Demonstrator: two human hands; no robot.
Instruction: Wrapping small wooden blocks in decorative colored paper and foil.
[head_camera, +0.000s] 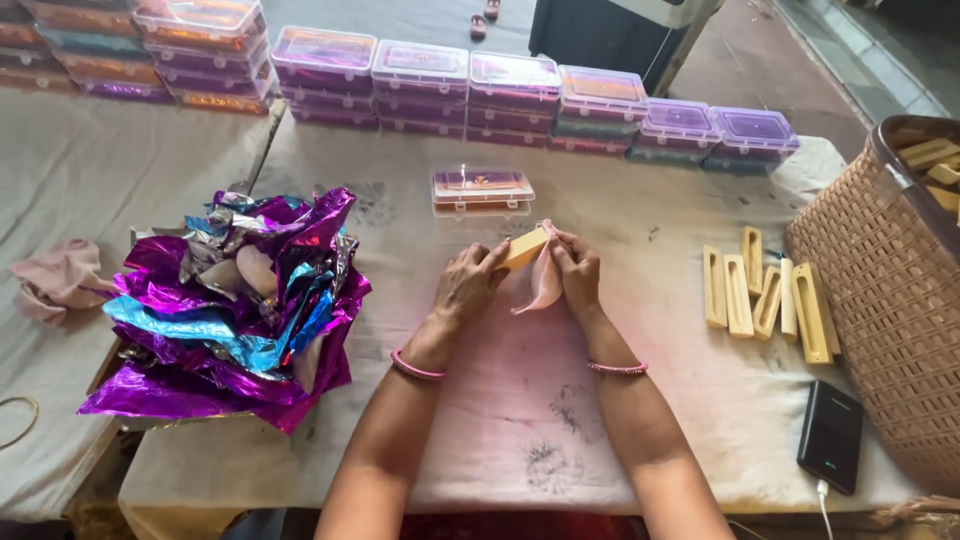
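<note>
Both hands, L (468, 285) & R (578, 272), fingers closed round pale wooden block (524, 248) w/ pink cloth (545, 283).

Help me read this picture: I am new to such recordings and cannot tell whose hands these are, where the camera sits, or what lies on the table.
There is no machine here. The camera is worn on a person's head and looks down at their own two bare hands. The left hand and right hand together hold a small pale block and a pink cloth against it. They work over a cloth-covered table. To the left lies a heap of shiny foil sheets, purple, blue and silver. To the right lies a row of similar blocks, beside a woven basket holding more. A dark phone-like device lies near the front edge. Clear plastic boxes are stacked along the far side, with two more stacked nearer the hands.
</note>
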